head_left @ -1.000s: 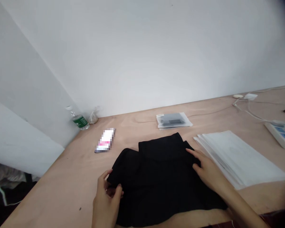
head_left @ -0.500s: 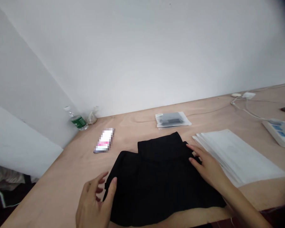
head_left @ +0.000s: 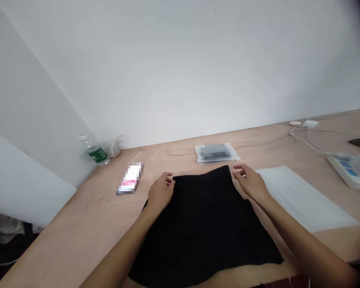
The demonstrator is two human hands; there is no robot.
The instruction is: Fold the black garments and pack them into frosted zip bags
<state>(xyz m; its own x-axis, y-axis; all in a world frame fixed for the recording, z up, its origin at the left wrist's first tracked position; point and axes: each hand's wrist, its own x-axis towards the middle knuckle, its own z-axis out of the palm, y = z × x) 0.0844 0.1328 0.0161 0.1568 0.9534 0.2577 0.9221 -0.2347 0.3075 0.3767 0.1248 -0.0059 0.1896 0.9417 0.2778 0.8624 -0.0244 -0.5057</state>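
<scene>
A piece of black fabric, apparently a garment (head_left: 204, 228), lies flat on the wooden table before me. Its narrower upper part points away from me, and the lower part flares out. My left hand (head_left: 162, 192) is at the upper left corner, fingers curled and a small gap showing between thumb and forefinger. Just beyond the upper right corner is my right hand (head_left: 249, 182), its thumb and fingers apart with nothing between them. The left forearm crosses over the fabric's left side and hides part of that edge.
White flat bags (head_left: 306, 200) lie right of the fabric. Behind it sits a translucent packet (head_left: 217, 153) with dark contents. A phone (head_left: 130, 179), a water bottle (head_left: 97, 154) and a small plastic bag (head_left: 115, 149) stand left. A power strip (head_left: 348, 172) and cables are at right.
My left hand has moved up from the fabric's lower left side to its upper left corner. My right hand has shifted slightly upward. The fabric's upper left part now lies straighter, its side bulge gone.
</scene>
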